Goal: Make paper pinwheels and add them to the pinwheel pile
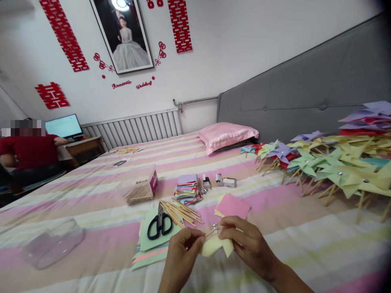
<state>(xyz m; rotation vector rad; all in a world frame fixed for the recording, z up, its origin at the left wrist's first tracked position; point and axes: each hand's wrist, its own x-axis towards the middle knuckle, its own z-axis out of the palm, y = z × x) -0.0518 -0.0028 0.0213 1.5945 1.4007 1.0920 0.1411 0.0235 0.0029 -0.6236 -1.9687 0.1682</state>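
White wall (pixel 201 81) with red paper cutouts (pixel 180 26) and a framed portrait (pixel 131 53) rose beyond the far edge of the bed (pixel 100 219), and a grey headboard (pixel 290 89) bounded its right side. Past the far left corner I saw a person in a red top (pixel 33 152), seated at a lit monitor (pixel 64 126).

At the near edge, two hands were close together. The left hand (pixel 185 252) pinched a thin stick (pixel 209 233) and the left end of a pale yellow paper (pixel 212 246) between thumb and forefinger. The right hand (pixel 250 242) had its fingers gathered at the paper's right part, though I couldn't tell exactly what lay between the tips. That paper was curled between the hands, one pointed flap hanging down. Small silvery bits (pixel 214 226) showed just by the right fingertips; whether they touched the stick, I couldn't tell.

Just beyond lay pink paper squares (pixel 234 206). To the left, black-handled scissors (pixel 160 218) rested on coloured sheets (pixel 151 246) beside loose sticks (pixel 183 213). Farther toward the far edge stood a stack of small papers (pixel 187 190) and a clear tub (pixel 153 182) of sticks. Pinwheels (pixel 330 162) crowded the headboard side.
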